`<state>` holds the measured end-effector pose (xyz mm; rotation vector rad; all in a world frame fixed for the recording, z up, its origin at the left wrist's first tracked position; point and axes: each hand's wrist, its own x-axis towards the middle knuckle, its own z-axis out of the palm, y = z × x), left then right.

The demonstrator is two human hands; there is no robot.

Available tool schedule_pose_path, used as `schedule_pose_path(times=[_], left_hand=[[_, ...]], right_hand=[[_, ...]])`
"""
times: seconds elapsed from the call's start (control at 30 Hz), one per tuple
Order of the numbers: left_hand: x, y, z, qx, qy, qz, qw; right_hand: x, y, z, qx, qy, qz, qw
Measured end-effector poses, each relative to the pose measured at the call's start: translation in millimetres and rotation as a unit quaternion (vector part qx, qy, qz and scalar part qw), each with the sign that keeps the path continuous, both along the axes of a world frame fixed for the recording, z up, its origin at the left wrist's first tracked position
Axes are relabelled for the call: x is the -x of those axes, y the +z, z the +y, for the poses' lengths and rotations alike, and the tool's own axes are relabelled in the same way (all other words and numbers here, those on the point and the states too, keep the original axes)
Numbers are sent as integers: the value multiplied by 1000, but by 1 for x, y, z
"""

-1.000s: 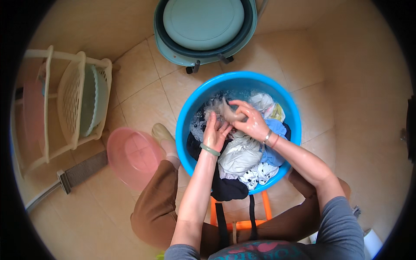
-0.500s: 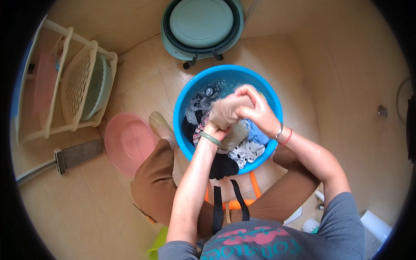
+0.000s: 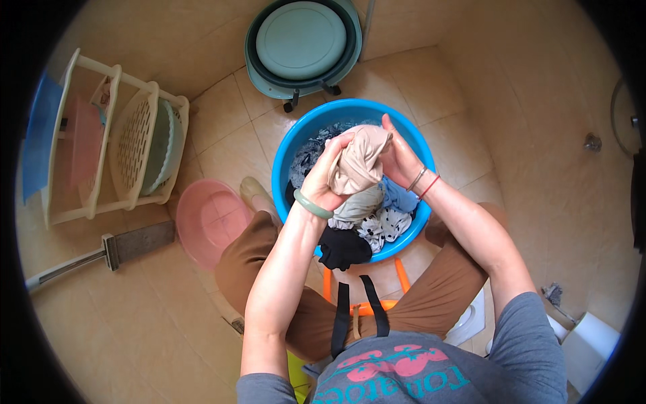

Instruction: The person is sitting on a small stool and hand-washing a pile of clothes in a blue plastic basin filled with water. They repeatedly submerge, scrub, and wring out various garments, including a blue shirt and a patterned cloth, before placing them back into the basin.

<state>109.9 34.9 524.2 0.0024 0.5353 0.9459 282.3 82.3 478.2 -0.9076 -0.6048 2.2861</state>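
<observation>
A bunched beige cloth [image 3: 360,161], damp-looking and twisted into folds, is held above the blue basin. My left hand [image 3: 326,176], with a green bangle at its wrist, is closed round the cloth's left side. At its right side is my right hand [image 3: 404,160], fingers stretched out and palm turned to the cloth; whether it touches is hard to tell. Below, the blue basin [image 3: 279,176] holds dark clothes in sudsy water, a pale garment [image 3: 358,206], a light blue cloth [image 3: 399,195] and a black-dotted white cloth [image 3: 393,223]. A black cloth [image 3: 344,248] hangs over the near rim.
A pink basin [image 3: 214,222] stands on the tiled floor at left, by my foot. Beyond it are a cream rack [image 3: 101,209] with basins and a flat-headed mop [image 3: 141,244]. A folded grey-green tub [image 3: 301,40] leans at the far wall. An orange stool [image 3: 402,275] shows between my legs.
My right hand has gone from pinching the beige cloth to stretched fingers beside it. The cloth is more bunched, and my left hand now shows closed round its side.
</observation>
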Motion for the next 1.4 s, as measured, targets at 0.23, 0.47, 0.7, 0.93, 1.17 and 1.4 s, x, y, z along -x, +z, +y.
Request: schedule_pose_path(times=[0.23, 0.47, 0.7, 0.93, 1.17, 1.4], left_hand=[[6, 0, -10, -32, -17, -48, 998], [80, -99, -53, 38, 79, -176, 981], [154, -160, -51, 49, 139, -299, 943], [174, -180, -18, 66, 197, -238, 949], [135, -184, -13, 108, 102, -274, 950], [115, -166, 7, 117, 126, -214, 961]], right_hand=[[23, 25, 8, -45, -42, 50, 997], [123, 4, -18, -327, -28, -233, 915], [205, -57, -43, -669, 59, -420, 610], [226, -69, -38, -689, 93, -458, 553], [177, -95, -14, -669, 44, -389, 631], [151, -50, -9, -684, 78, -434, 581]])
